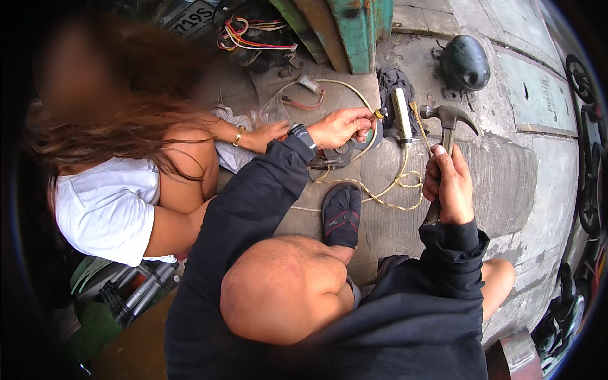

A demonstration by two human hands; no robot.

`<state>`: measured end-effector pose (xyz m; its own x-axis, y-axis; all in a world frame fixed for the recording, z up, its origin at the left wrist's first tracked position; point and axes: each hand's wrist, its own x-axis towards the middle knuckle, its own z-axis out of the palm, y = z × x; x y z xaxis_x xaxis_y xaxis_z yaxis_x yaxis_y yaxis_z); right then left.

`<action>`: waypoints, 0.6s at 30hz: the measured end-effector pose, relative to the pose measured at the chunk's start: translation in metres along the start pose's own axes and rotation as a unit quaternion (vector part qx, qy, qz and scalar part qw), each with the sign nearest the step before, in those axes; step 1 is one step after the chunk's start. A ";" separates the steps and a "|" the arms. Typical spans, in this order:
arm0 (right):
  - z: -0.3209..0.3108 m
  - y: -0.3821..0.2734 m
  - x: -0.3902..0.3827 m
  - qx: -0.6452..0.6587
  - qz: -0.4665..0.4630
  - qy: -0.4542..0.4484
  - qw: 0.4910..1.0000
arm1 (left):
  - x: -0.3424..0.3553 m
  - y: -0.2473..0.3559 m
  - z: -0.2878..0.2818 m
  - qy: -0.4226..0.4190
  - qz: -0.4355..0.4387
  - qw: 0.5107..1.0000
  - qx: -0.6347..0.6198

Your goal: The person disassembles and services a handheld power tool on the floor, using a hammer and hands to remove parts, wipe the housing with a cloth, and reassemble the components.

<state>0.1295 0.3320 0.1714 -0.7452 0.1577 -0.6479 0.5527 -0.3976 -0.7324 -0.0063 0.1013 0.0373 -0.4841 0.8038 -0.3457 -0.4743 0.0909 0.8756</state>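
My right hand [451, 183] is wrapped round the handle of a claw hammer [448, 118], its head raised above the pavement with the claw toward the right. Thumb and fingers of my left hand [342, 128] pinch a small yellow-and-dark piece [379, 114], too small to name. Beneath that hand sits a dark, worn metal block [341, 156], partly hidden. A long cream-coloured bar [400, 114] with a cord from its lower end lies between my hands. Yellowish twisted cord [405, 183] loops over the concrete below it.
A person at the left reaches a hand [269, 134] near my left wrist. Beyond the bar is a rounded black shell [465, 62]. A green metal post [361, 38] rises at the back, beside bundled coloured wires [244, 35]. My shoe [341, 214] rests near the cord.
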 end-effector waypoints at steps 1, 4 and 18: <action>0.002 0.001 0.000 -0.008 0.003 -0.008 1.000 | -0.002 0.000 -0.001 0.001 -0.003 1.000 0.012; 0.014 0.003 0.002 -0.057 -0.002 0.001 0.998 | 0.002 -0.002 0.005 -0.005 0.005 0.998 0.055; -0.019 -0.022 -0.006 -0.169 -0.185 0.163 0.954 | -0.001 -0.014 0.019 -0.008 -0.001 0.989 0.145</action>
<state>0.1289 0.3566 0.1871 -0.7873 0.5261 -0.3214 0.4038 0.0462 -0.9137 0.0151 0.1103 0.0325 -0.4698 0.8128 -0.3444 -0.2427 0.2561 0.9357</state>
